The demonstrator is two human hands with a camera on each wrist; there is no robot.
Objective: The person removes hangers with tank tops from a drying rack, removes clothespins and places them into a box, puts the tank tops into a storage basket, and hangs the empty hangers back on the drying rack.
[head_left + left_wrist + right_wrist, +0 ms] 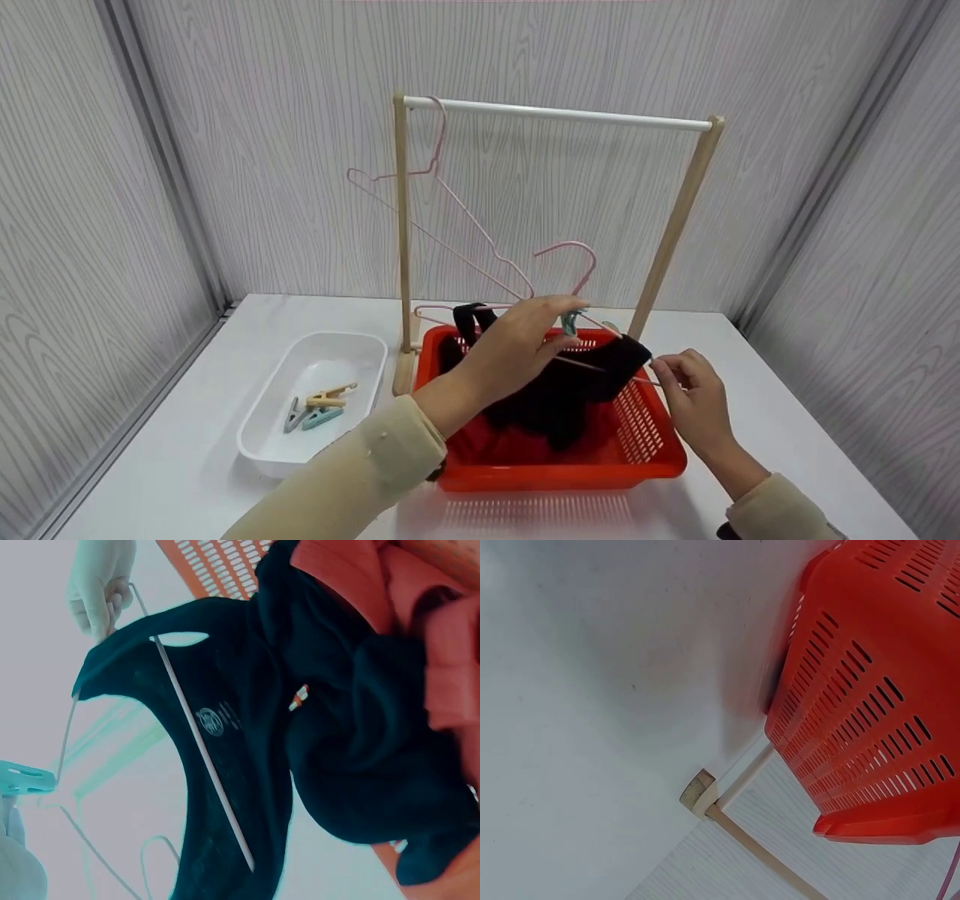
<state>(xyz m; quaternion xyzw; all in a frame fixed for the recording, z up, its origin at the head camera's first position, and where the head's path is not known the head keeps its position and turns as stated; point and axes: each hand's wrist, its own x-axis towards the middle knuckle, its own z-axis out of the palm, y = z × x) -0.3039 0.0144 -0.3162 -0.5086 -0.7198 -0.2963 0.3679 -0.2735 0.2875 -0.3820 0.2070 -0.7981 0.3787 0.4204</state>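
Observation:
My left hand (517,341) pinches a teal clothespin (569,322) at the shoulder of a pink wire hanger (585,262). The hanger carries a black tank top (225,742); its lower bar runs across the cloth in the left wrist view. At the hanger's right end, my right hand (694,397) pinches the edge of the strap with thumb and fingertips. Much of the top lies bunched in the red basket (555,478) beneath, against red cloth (345,577). The right wrist view shows the basket's slotted side, with the hand out of sight.
A rack with a white rail (555,113) stands behind the basket. Another pink hanger (469,214) hangs at the rail's left end. On the left, a white tray (259,442) holds a yellow clothespin (330,396), a grey one and a teal one.

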